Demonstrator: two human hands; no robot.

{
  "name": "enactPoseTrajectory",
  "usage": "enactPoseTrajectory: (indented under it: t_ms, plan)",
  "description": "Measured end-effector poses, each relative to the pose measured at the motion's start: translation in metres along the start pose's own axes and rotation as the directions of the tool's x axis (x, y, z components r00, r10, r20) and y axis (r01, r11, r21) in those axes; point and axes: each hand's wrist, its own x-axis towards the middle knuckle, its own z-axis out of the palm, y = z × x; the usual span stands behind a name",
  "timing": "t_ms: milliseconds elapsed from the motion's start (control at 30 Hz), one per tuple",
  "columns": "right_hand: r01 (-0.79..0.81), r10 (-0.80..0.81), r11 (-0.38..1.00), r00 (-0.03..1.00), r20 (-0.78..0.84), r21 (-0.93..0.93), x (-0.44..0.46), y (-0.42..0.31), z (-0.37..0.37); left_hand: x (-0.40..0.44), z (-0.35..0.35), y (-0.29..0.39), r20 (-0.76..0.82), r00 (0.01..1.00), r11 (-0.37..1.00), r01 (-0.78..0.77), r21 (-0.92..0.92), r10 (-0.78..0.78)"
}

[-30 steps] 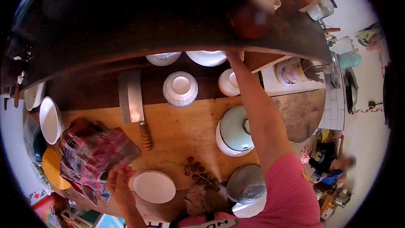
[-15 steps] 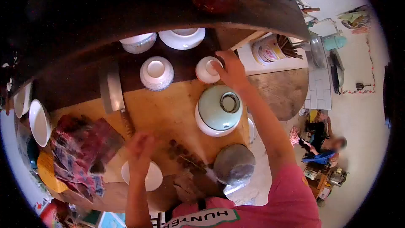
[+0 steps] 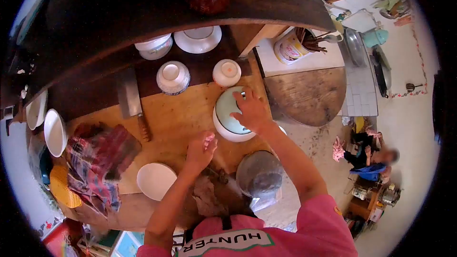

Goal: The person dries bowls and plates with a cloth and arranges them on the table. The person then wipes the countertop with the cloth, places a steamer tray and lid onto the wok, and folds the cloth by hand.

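My right hand [image 3: 252,109] is spread over the upturned pale green bowl [image 3: 227,109], its fingers on or just above the foot ring. Under the green bowl sits a white bowl [image 3: 233,134]. My left hand [image 3: 202,148] hovers over the wooden board [image 3: 171,114] with its fingers curled; whether it holds anything cannot be made out. An empty white bowl [image 3: 156,181] lies to the left of my left forearm. Behind the green bowl are a small upturned bowl [image 3: 227,73] and a patterned upturned bowl [image 3: 173,77].
A cleaver [image 3: 129,96] lies on the board, beside a plaid cloth [image 3: 100,157]. A metal pot [image 3: 259,173] stands at the near edge. A dark shelf [image 3: 143,33] overhangs the back. At the right are a tin of sticks [image 3: 291,49] and a person [image 3: 376,159].
My right hand has come from under the shelf, past the small bowl, to the green bowl. My left hand has moved right, away from the cloth and white bowl. The view has shifted.
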Motion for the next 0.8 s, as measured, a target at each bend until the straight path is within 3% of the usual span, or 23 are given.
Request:
enactPoseTrajectory:
  t_ms: [100, 300, 400, 500, 600, 800]
  plan:
    - [0.013, -0.015, 0.999, 0.999, 0.051, 0.03, 0.005, 0.013, 0.005, -0.011, 0.001, -0.01, -0.013, 0.999, 0.998, 0.043, -0.037, -0.043]
    - [0.097, -0.087, 0.993, 0.988, -0.128, 0.073, -0.005, 0.027, -0.005, -0.022, -0.002, -0.024, -0.047, 0.99, 0.991, 0.135, -0.024, -0.136]
    - [0.083, -0.028, 0.957, 0.981, -0.194, 0.279, -0.022, 0.028, -0.039, -0.02, -0.002, -0.044, -0.123, 0.992, 0.997, -0.005, -0.08, -0.005]
    - [0.034, 0.059, 0.915, 0.974, -0.217, 0.403, -0.04, 0.049, -0.073, -0.015, -0.008, -0.022, -0.108, 0.993, 0.998, 0.057, 0.003, -0.057]
    - [-0.016, 0.172, 0.879, 0.943, -0.285, 0.477, -0.055, 0.078, -0.092, -0.01, -0.008, -0.027, -0.141, 0.989, 0.988, -0.012, 0.153, 0.034]
    - [-0.384, 0.433, 0.9, 0.841, -0.325, 0.204, -0.07, 0.164, -0.038, 0.014, 0.01, -0.035, -0.178, 0.982, 0.989, -0.041, 0.141, 0.066]
